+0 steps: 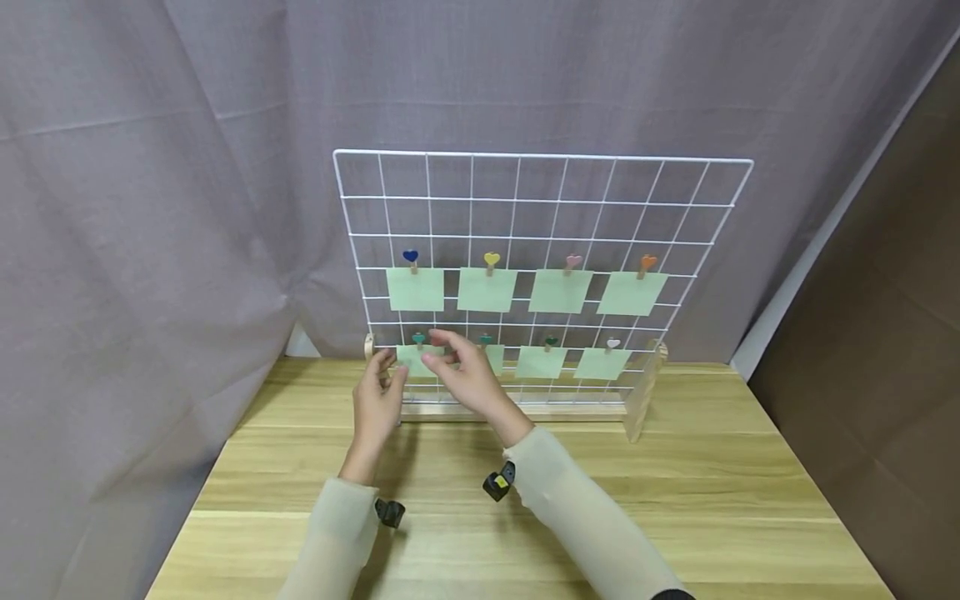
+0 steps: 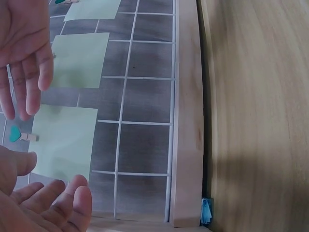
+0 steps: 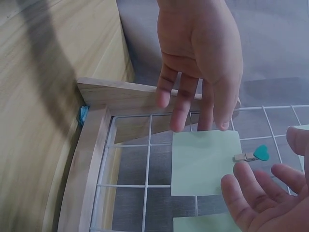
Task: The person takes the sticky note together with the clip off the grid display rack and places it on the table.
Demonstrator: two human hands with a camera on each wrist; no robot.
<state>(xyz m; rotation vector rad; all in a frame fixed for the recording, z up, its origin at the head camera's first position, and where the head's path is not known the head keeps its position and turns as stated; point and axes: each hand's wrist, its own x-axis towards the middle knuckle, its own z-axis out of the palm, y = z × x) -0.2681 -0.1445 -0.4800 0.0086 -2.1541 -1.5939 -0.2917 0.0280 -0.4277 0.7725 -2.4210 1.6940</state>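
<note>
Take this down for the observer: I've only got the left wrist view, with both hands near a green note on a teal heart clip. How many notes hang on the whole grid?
Observer: Eight pale green notes, in two rows of four.
Operator: What colours are the upper row's clips?
Observer: Left to right in the head view: dark blue clip, yellow clip, pink clip, orange clip.
Operator: And at the lower row's right end?
Observer: There it's a white clip, heart-shaped too.
</note>
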